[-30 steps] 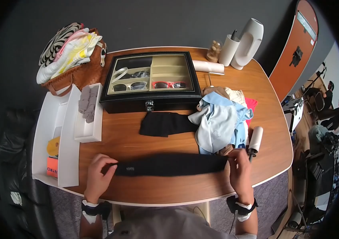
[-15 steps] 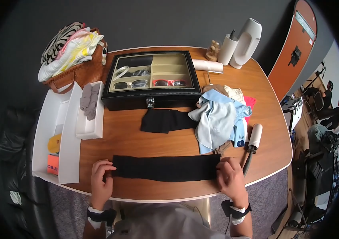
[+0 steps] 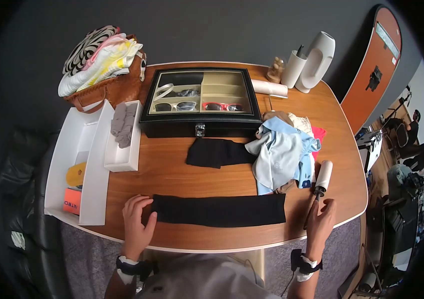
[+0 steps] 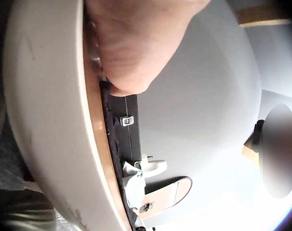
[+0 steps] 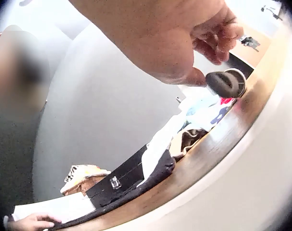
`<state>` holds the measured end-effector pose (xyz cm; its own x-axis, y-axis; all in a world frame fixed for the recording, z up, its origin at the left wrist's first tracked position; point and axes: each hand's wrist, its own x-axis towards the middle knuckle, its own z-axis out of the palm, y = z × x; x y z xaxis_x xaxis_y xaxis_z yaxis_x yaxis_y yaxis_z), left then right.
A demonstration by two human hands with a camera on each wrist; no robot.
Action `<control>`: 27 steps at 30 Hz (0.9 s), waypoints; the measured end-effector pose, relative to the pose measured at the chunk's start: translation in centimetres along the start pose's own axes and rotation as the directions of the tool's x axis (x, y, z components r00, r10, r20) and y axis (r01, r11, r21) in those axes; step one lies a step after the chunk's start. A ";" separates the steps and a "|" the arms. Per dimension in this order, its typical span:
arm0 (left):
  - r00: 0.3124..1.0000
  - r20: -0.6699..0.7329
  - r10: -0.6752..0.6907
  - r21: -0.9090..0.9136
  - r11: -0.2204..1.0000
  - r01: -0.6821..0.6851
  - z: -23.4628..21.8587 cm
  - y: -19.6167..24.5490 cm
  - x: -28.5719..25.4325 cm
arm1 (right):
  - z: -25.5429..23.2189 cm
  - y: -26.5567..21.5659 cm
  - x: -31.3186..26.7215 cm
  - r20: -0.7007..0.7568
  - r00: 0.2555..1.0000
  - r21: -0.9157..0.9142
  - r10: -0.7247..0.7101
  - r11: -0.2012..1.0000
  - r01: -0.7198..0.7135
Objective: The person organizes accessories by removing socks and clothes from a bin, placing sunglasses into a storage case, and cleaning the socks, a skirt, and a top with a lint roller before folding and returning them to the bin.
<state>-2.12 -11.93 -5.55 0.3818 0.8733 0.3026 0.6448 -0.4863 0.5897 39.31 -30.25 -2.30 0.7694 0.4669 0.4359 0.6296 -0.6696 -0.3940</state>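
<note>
A long black strip of cloth (image 3: 219,210) lies flat along the front of the table. My left hand (image 3: 138,219) rests at its left end, fingers loosely bent and thumb apart, fingertips right at the cloth's edge. Beyond the cloth's right end, my right hand (image 3: 320,223) is over the dark handle of a lint roller (image 3: 324,175), whose white roll points away from me. In the right wrist view the thumb tip is right at the end of the handle (image 5: 223,85), while the other fingers curl loosely above it, not wrapped round it.
A black glasses case (image 3: 199,130) with a clear lid stands behind. Before it lie a folded black cloth (image 3: 217,152) and piled clothes (image 3: 279,154). White boxes (image 3: 97,194) stand at left, near a brown bag (image 3: 132,82) of clothes. A white vase (image 3: 317,60) stands back right.
The black cloth, earlier stretched between both hands, was laid flat on the table. My right hand let go of its right end and moved right to the lint roller; the left stayed by its end.
</note>
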 end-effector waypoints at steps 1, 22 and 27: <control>1.000 -0.003 -0.001 -0.005 1.000 0.001 0.0 0.0 0.0 | -0.1 0.6 0.1 0.094 0.992 -0.045 0.084 0.996 -0.080; 0.998 -0.046 -0.047 -0.101 0.994 0.042 0.1 -0.9 -0.2 | 2.3 -17.5 -13.6 0.771 0.029 0.546 -0.636 0.636 -0.545; 0.992 -0.085 -0.091 -0.176 0.982 0.075 0.6 -1.2 -0.5 | 2.8 -20.5 -14.1 0.786 -0.219 0.432 -0.578 0.768 -0.473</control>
<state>-2.67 -11.79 -6.85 0.2640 0.9135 0.3097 0.5455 -0.4062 0.7331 15.87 -21.49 -2.58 -0.4472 0.7388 -0.5042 0.1662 -0.4853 -0.8584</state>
